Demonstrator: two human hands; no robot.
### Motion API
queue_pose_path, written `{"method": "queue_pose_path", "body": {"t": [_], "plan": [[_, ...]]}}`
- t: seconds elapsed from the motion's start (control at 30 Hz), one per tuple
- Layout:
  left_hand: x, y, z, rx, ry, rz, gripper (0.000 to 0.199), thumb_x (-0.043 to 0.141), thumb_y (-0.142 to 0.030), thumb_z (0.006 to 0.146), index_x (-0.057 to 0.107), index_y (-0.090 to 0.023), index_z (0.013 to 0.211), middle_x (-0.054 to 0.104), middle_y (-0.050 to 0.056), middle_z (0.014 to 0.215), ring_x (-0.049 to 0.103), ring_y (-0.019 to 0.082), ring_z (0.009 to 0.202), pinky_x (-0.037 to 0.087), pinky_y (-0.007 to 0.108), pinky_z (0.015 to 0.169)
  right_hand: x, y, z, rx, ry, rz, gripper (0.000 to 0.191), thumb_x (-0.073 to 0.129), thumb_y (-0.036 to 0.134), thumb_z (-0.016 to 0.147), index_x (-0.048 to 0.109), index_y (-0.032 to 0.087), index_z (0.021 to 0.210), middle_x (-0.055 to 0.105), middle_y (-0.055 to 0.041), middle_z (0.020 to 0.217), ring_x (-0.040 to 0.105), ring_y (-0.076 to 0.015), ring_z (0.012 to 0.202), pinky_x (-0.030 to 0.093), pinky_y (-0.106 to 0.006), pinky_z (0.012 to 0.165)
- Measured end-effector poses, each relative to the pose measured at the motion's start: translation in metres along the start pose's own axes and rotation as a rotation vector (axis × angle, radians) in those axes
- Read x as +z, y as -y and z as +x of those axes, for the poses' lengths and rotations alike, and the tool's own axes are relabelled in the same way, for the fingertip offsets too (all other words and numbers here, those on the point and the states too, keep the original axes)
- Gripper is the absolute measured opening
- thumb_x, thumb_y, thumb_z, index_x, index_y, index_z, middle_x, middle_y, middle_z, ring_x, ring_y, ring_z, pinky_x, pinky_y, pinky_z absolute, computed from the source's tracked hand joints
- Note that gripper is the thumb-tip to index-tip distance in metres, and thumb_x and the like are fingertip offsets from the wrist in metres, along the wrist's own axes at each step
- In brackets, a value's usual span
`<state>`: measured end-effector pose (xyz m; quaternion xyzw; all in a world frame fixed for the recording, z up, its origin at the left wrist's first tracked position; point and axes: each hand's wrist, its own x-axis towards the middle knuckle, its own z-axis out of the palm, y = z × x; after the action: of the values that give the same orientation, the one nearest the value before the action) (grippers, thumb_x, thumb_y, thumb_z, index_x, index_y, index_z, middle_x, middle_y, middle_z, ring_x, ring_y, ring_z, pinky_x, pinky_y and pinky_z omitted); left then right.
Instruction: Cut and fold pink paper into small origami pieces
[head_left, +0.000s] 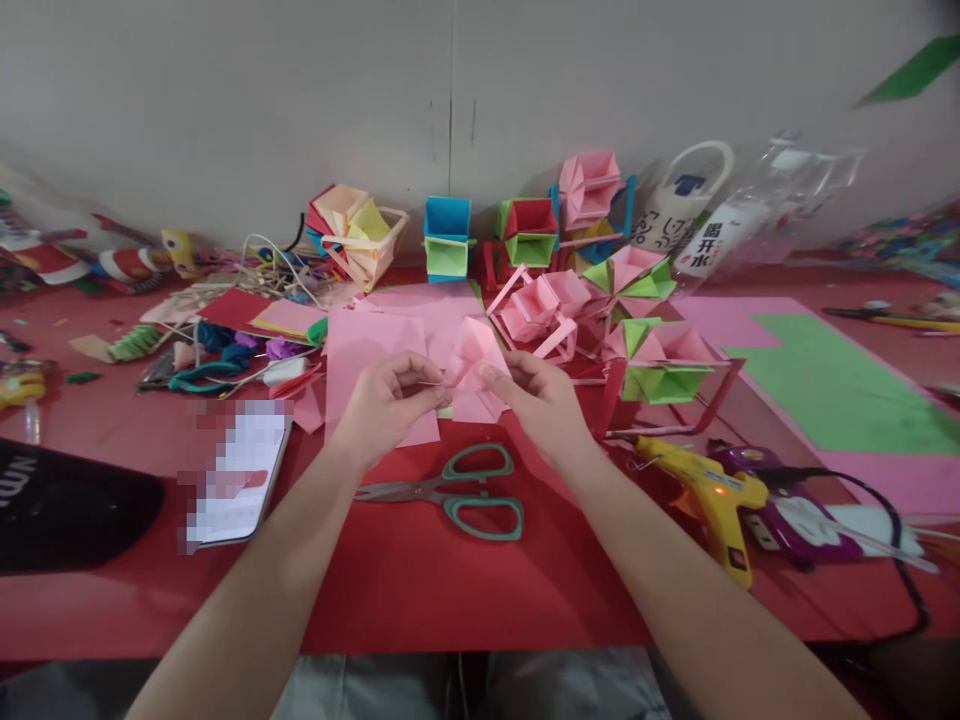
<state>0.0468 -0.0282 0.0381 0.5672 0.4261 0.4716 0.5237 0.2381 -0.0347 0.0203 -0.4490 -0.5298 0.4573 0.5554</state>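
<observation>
Both my hands hold one folded pink paper piece (474, 372) above the red table cover (420, 590). My left hand (386, 400) pinches its left edge with thumb and fingertips. My right hand (541, 395) grips its right side, thumb on top. Flat pink sheets (375, 345) lie just behind my hands. Green-handled scissors (457, 490) lie shut on the table right below my hands.
A yellow glue gun (712, 500) and a purple one (795, 515) rest at the right with a black cord. A phone (236, 485) lies at the left beside a black object (60, 505). Folded paper boxes (525, 235), bottles (720, 225) and scraps line the wall.
</observation>
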Motion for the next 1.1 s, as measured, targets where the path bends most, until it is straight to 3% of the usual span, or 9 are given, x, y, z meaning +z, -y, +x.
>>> {"method": "queue_pose_path", "body": {"t": [0.27,0.5,0.73,1.1], "plan": [[0.0034,-0.002,-0.0008,-0.091,0.02,-0.065,0.023,0.08,-0.024,0.066,0.062,-0.016,0.077,0.067,-0.001,0.073,0.069,0.014,0.069,0.06,0.033,0.078,-0.002,-0.0046,0.0014,-0.06,-0.111,-0.113,0.03,0.071,0.046,0.082,0.07,0.019,0.094,0.07,-0.0026,0.082,0.063,-0.0148,0.074,0.051,-0.027,0.068],[0.0038,0.0002,-0.0025,-0.097,0.059,-0.068,0.024,0.082,-0.025,0.067,0.071,-0.015,0.086,0.074,0.003,0.09,0.071,0.017,0.081,0.06,0.036,0.085,-0.0015,0.0005,0.0005,-0.061,0.034,-0.161,0.043,0.076,0.045,0.076,0.067,0.018,0.107,0.07,-0.005,0.095,0.063,-0.0177,0.08,0.051,-0.029,0.07],[0.0057,0.0003,-0.0044,-0.057,0.121,0.085,0.02,0.077,-0.026,0.075,0.077,-0.015,0.091,0.078,0.008,0.097,0.071,0.024,0.096,0.057,0.037,0.091,-0.0011,0.0038,-0.0028,-0.044,0.012,-0.351,0.041,0.075,0.046,0.077,0.068,0.017,0.104,0.051,0.0042,0.063,0.042,-0.0102,0.054,0.037,-0.024,0.051],[0.0053,0.0067,-0.0041,-0.034,0.115,0.142,0.019,0.077,-0.036,0.077,0.078,-0.018,0.083,0.077,0.006,0.091,0.071,0.022,0.089,0.056,0.033,0.083,0.0009,0.002,-0.004,-0.082,-0.022,-0.329,0.037,0.073,0.04,0.079,0.07,0.018,0.108,0.057,0.0018,0.066,0.051,-0.0141,0.06,0.042,-0.026,0.056]]}}
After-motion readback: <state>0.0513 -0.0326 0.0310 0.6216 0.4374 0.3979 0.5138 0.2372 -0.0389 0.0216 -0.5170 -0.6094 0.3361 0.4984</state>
